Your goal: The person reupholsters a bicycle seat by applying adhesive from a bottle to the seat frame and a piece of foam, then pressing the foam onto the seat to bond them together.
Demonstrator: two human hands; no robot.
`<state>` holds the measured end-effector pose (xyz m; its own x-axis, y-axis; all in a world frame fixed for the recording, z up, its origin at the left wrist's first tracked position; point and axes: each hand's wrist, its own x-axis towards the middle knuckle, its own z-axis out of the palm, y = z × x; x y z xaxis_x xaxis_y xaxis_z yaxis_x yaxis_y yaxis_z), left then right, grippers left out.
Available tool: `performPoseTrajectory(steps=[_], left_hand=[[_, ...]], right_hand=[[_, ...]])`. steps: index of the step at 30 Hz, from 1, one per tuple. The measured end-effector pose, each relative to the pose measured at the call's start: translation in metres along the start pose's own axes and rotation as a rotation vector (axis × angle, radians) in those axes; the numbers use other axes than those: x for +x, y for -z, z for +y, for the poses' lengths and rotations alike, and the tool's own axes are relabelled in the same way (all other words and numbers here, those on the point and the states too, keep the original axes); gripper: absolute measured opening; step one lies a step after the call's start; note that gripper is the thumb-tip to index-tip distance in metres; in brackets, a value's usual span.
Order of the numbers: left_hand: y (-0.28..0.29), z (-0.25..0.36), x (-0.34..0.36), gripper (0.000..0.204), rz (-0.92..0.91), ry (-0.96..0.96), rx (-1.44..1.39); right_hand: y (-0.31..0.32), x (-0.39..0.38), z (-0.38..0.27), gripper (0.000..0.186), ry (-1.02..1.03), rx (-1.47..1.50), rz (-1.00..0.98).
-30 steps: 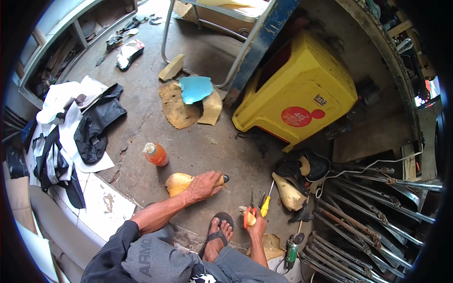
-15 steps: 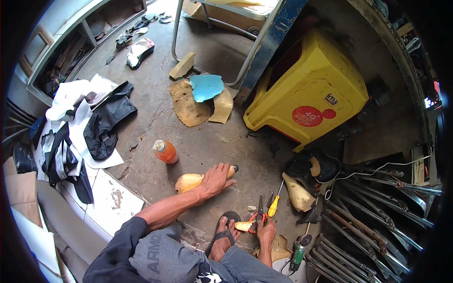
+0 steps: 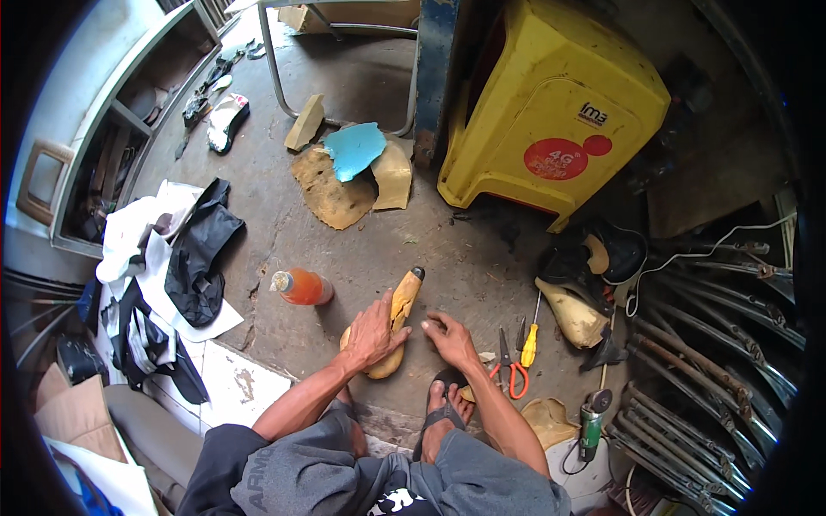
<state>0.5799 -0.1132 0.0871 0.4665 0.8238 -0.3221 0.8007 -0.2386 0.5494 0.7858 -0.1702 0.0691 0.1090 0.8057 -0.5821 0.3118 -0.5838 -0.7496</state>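
- Head view: a tan shoe last (image 3: 404,301) with a dark tip lies on the floor (image 3: 456,245) in front of the person, its tip pointing away and slightly right.
- The left hand (image 3: 372,334) lies over its middle, thumb on one side and fingers on the other; this grip is clamped on the last, probably because the rounded form would roll on the hard floor.
- The right hand (image 3: 453,341) hovers just beside the last, apart from it; its grip is loosely curled, fingers apart, holding nothing, which seems to leave it free to steady the form.
- Orange-handled scissors (image 3: 506,359) and a yellow screwdriver (image 3: 530,346) lie near the right forearm, apparently set down there for easy reach.
- Farther right, a second last (image 3: 572,316) lies against a black shoe (image 3: 615,249), and a green angle grinder (image 3: 591,424) sits nearer the person, seemingly parked aside.
- An orange bottle (image 3: 305,287) stands left of the last, near but apart, likely upright to avoid spilling.
- Beyond it, a blue piece (image 3: 355,148) overlaps tan sheet scraps (image 3: 331,189).
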Motion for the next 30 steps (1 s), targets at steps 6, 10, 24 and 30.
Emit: performPoseTrajectory(steps=[6, 10, 24, 30], left_hand=[[-0.004, -0.031, 0.001, 0.093, 0.092, 0.078, -0.357], [0.006, -0.033, 0.008, 0.091, 0.032, 0.033, -0.338], [0.010, -0.037, 0.007, 0.089, -0.029, 0.048, -0.340], [0.010, -0.036, 0.006, 0.087, -0.019, 0.024, -0.397]], right_hand=[[-0.017, 0.025, -0.025, 0.054, 0.134, 0.196, -0.187], [-0.021, 0.034, -0.037, 0.052, 0.156, 0.160, -0.181], [-0.042, 0.045, -0.053, 0.036, 0.047, 0.270, -0.159], [-0.036, 0.042, -0.049, 0.040, -0.012, 0.682, -0.188]])
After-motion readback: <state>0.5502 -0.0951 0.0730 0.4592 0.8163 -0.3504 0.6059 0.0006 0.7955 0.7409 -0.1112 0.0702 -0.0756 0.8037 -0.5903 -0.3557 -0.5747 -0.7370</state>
